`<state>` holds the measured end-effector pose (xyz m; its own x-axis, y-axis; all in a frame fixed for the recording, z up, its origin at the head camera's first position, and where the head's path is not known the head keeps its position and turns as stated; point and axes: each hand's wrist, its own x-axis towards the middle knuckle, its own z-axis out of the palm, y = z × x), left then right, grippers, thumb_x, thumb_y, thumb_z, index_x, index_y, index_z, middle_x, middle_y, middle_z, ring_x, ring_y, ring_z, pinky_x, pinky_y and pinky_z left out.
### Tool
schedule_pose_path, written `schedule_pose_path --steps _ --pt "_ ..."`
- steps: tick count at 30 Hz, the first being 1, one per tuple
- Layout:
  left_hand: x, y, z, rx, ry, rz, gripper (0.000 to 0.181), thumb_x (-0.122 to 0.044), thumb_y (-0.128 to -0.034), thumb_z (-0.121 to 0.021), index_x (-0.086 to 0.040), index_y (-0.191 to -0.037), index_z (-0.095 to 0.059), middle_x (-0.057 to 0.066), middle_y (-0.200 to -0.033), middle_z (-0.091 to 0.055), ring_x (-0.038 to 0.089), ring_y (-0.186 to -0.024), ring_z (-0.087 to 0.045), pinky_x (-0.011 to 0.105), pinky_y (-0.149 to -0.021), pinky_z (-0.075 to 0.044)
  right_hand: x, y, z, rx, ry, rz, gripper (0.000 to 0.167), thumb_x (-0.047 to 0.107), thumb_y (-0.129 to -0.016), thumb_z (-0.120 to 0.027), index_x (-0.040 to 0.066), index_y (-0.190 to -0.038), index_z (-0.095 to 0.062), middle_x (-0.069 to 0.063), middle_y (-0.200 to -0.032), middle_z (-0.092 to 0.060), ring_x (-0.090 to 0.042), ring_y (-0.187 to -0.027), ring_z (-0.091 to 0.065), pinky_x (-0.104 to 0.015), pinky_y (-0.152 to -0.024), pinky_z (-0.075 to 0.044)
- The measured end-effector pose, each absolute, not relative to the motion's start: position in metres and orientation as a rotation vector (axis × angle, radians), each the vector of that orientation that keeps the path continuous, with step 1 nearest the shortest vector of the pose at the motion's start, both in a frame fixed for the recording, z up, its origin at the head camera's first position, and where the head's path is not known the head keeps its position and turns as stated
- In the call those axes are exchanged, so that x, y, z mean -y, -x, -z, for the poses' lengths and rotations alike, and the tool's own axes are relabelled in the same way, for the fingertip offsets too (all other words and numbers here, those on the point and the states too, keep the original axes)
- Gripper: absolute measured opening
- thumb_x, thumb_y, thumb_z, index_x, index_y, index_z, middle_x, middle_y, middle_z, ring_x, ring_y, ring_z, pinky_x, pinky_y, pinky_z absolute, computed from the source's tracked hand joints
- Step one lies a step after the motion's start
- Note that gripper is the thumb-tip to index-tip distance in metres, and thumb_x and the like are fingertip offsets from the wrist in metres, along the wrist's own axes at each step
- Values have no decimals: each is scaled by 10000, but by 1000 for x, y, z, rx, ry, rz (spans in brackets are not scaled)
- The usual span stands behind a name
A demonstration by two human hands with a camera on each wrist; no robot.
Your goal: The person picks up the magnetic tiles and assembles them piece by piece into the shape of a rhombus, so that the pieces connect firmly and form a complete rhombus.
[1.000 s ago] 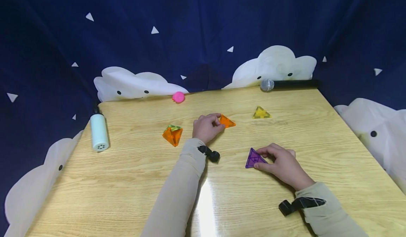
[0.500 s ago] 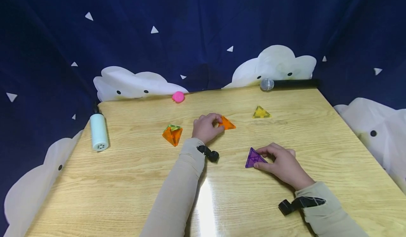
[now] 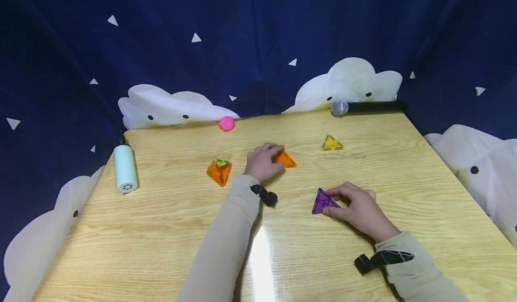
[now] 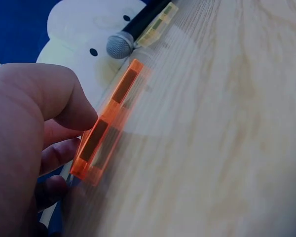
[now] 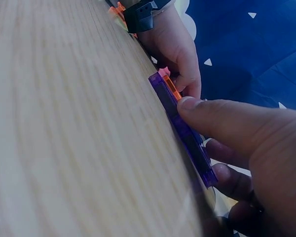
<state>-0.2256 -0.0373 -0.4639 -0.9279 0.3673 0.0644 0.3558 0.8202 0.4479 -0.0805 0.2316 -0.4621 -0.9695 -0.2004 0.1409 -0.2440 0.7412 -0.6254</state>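
The left hand [image 3: 263, 163] pinches an orange triangle [image 3: 286, 159], drawn slightly back from the table's [image 3: 161, 234] far edge since a second ago; the right hand [image 3: 361, 210] pinches a purple triangle [image 3: 322, 202] farther from that edge.

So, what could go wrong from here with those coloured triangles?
Two things, perhaps. The left hand pinches the orange triangle and the right hand the purple triangle, both by their thin edges, so either might slip. Also, the orange-and-green shape sits close beside the left sleeve; a leftward sweep could knock it.
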Motion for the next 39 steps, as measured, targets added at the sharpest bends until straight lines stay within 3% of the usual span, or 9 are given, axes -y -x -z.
schedule_pose_path --steps 18,32,36,39 --pt "39 224 456 -2910 -558 -725 594 -510 -914 -659 -242 -1434 -557 18 -1385 -468 233 -1250 -466 445 -983 -315 -231 79 460 2868 -377 -1059 451 412 -780 -858 168 -1140 -735 91 -964 -654 -136 -853 -558 -402 -773 -197" --pt "38 217 459 -2890 -477 -861 599 -473 -862 -768 -199 -1363 -588 2 -1387 -545 244 -1291 -496 456 -1057 -322 -231 79 460 2858 -373 -1060 437 389 -779 -862 161 -1132 -739 85 -957 -655 -133 -853 -560 -401 -777 -195" --pt "37 208 459 -2881 -439 -962 582 -421 -857 -795 -182 -1336 -565 -8 -1201 -627 218 -1087 -594 433 -1044 -331 -232 80 461 2867 -369 -1067 434 388 -781 -861 166 -1132 -738 91 -945 -645 -135 -843 -554 -401 -775 -193" --pt "36 201 459 -2870 -412 -1019 589 -401 -847 -811 -186 -1327 -545 -39 -1025 -605 186 -887 -584 391 -970 -385 -233 80 462 2873 -367 -1066 435 393 -782 -859 168 -1133 -737 91 -947 -645 -140 -850 -560 -401 -776 -197"
